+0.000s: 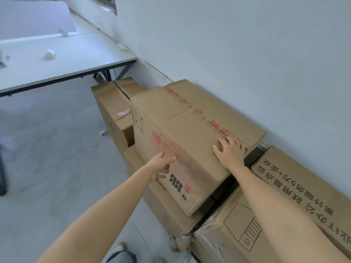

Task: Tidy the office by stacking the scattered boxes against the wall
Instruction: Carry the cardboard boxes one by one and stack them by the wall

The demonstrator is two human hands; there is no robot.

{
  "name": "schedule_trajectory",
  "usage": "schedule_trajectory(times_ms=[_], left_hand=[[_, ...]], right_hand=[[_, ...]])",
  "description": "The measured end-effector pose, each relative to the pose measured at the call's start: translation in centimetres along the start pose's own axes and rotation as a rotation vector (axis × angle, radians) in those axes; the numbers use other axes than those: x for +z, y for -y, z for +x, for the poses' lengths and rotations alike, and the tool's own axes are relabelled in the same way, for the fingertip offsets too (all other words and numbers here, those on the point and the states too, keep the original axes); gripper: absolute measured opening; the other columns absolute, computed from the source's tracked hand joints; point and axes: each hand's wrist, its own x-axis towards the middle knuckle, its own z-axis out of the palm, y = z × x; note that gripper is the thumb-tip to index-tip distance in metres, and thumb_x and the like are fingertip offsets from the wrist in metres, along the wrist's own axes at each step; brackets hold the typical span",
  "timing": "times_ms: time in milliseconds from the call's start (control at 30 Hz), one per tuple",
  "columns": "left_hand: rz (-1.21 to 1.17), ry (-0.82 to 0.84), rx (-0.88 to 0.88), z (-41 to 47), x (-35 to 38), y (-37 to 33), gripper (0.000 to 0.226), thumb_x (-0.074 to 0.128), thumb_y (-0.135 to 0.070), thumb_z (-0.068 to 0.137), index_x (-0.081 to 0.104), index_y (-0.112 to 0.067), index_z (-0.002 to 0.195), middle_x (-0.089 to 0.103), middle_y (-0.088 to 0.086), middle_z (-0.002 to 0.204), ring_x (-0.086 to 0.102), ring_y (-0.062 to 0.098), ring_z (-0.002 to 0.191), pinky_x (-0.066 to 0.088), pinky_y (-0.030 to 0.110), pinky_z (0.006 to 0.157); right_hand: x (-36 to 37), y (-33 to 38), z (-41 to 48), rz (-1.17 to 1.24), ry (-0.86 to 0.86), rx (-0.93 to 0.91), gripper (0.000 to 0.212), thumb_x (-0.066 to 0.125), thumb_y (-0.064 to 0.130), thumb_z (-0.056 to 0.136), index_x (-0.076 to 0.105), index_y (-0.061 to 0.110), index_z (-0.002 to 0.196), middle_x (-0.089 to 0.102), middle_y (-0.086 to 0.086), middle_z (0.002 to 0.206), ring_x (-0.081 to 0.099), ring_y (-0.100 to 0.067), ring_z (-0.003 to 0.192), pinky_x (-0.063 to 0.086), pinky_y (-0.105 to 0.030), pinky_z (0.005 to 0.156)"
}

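office | white desk [66, 59] with divider panel [34, 18] | cardboard boxes [180, 130] along wall [247, 54]

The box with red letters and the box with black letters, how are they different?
The box with red letters sits on top of another box; the box with black letters stands beside it. The left hand and right hand touch the box with red letters; nothing touches the box with black letters. Only the box with black letters shows a computer drawing. Both are brown cardboard by the wall.
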Motion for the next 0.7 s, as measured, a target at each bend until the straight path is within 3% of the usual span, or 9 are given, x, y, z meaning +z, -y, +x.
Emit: schedule_trajectory(times_ms=[167, 333, 433, 500, 600, 700], left_hand=[[0.007, -0.111, 0.018, -1.8, -1.9, 2.6, 0.071, 0.053, -0.032, 0.095, 0.011, -0.018, 0.151, 0.041, 0.015, 0.142, 0.053, 0.030, 0.117, 0.047, 0.038, 0.092], [0.090, -0.248, 0.055, -4.0, -5.7, 5.7, 0.055, 0.046, -0.028, 0.098, 0.027, -0.011, 0.146, 0.045, 0.010, 0.138, 0.051, 0.024, 0.104, 0.043, 0.033, 0.083], [0.138, -0.363, 0.075, -5.7, -8.8, 7.8, 0.044, 0.045, -0.024, 0.098, 0.041, -0.005, 0.137, 0.049, 0.014, 0.135, 0.050, 0.031, 0.117, 0.043, 0.039, 0.093], [0.119, -0.430, 0.081, -6.9, -10.8, 9.4, 0.038, 0.045, -0.021, 0.097, 0.049, -0.003, 0.130, 0.054, 0.016, 0.126, 0.054, 0.030, 0.106, 0.044, 0.041, 0.095], [0.023, -0.503, 0.079, -8.7, -14.0, 11.8, 0.028, 0.045, -0.017, 0.097, 0.056, -0.001, 0.117, 0.056, 0.017, 0.108, 0.054, 0.034, 0.097, 0.044, 0.042, 0.083], [-0.146, -0.587, 0.099, -11.3, -17.5, 14.7, 0.018, 0.045, -0.012, 0.095, 0.057, -0.003, 0.106, 0.051, 0.010, 0.096, 0.049, 0.026, 0.085, 0.035, 0.030, 0.071]], right_hand=[[0.7, 0.1, -0.4, 0.013, -0.018, -0.082, 0.046, 0.037, 0.044, 0.096, 0.045, 0.022, 0.136, 0.027, -0.007, 0.152, 0.014, -0.026, 0.142, 0.009, -0.042, 0.116], [1.2, 1.6, -2.1, -0.060, -0.026, -0.102, 0.046, 0.035, 0.043, 0.096, 0.042, 0.021, 0.136, 0.030, -0.008, 0.149, 0.019, -0.027, 0.140, 0.014, -0.043, 0.115], [1.1, 2.7, -3.1, -0.096, -0.041, -0.083, 0.044, 0.036, 0.039, 0.096, 0.042, 0.020, 0.136, 0.028, -0.009, 0.150, 0.019, -0.027, 0.140, 0.017, -0.042, 0.114], [0.8, 4.7, -3.8, -0.054, -0.049, -0.035, 0.045, 0.039, 0.031, 0.094, 0.040, 0.017, 0.137, 0.024, -0.011, 0.151, 0.015, -0.028, 0.141, 0.016, -0.043, 0.114], [0.7, 10.2, -5.3, 0.095, -0.123, -0.039, 0.047, 0.048, 0.021, 0.090, 0.043, 0.012, 0.136, 0.024, -0.014, 0.151, 0.015, -0.029, 0.141, 0.016, -0.045, 0.114], [1.8, 17.5, -8.4, 0.205, -0.144, -0.233, 0.042, 0.051, 0.017, 0.089, 0.051, 0.009, 0.130, 0.031, -0.015, 0.148, 0.021, -0.030, 0.139, 0.017, -0.046, 0.113]])
